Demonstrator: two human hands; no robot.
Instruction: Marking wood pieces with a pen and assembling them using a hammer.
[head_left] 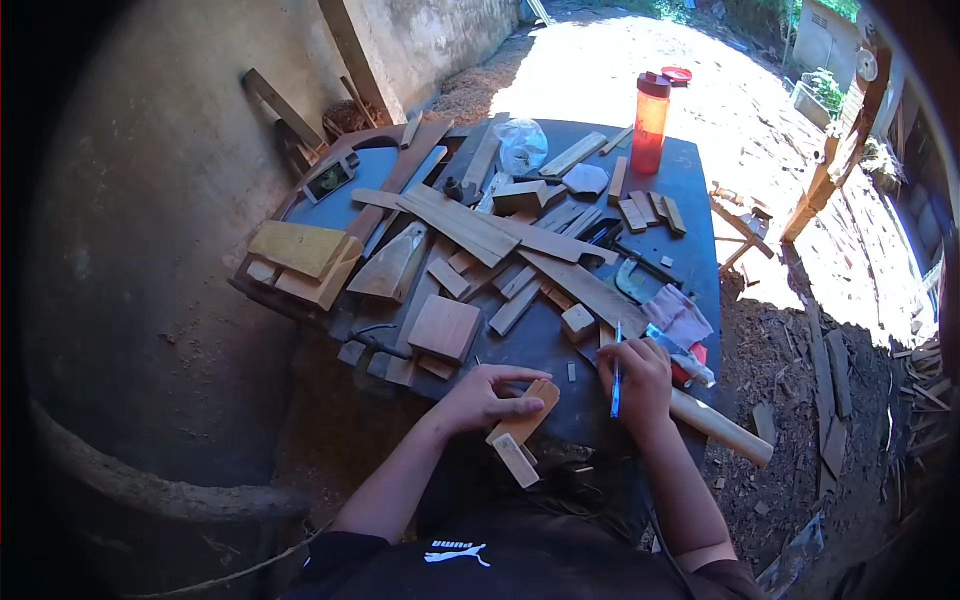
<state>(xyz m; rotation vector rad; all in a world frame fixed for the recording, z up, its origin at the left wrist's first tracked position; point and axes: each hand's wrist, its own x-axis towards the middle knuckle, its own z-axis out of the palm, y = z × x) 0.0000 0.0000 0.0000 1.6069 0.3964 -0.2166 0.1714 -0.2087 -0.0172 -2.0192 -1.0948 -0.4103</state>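
At the table's near edge, my left hand point(487, 400) is closed on a small wooden piece point(524, 418), with the thumb on its face. A paler wood block point(515, 461) sits crosswise at its lower end; whether the two are joined I cannot tell. My right hand point(640, 382) is a little to the right, its fingers closed round a slim blue pen point(615, 388) that stands nearly upright, apart from the wooden piece. Between the hands lies a small pale chip point(571, 372). A square wood block point(445, 327) rests just beyond my left hand.
Wood offcuts and long boards point(460, 225) cover much of the dark table point(680, 170). A red bottle point(650, 125) stands at the far right. A clamp point(632, 280) and pink cloth point(678, 316) lie beyond my right hand. A pale wooden rod point(722, 428) juts past the right edge.
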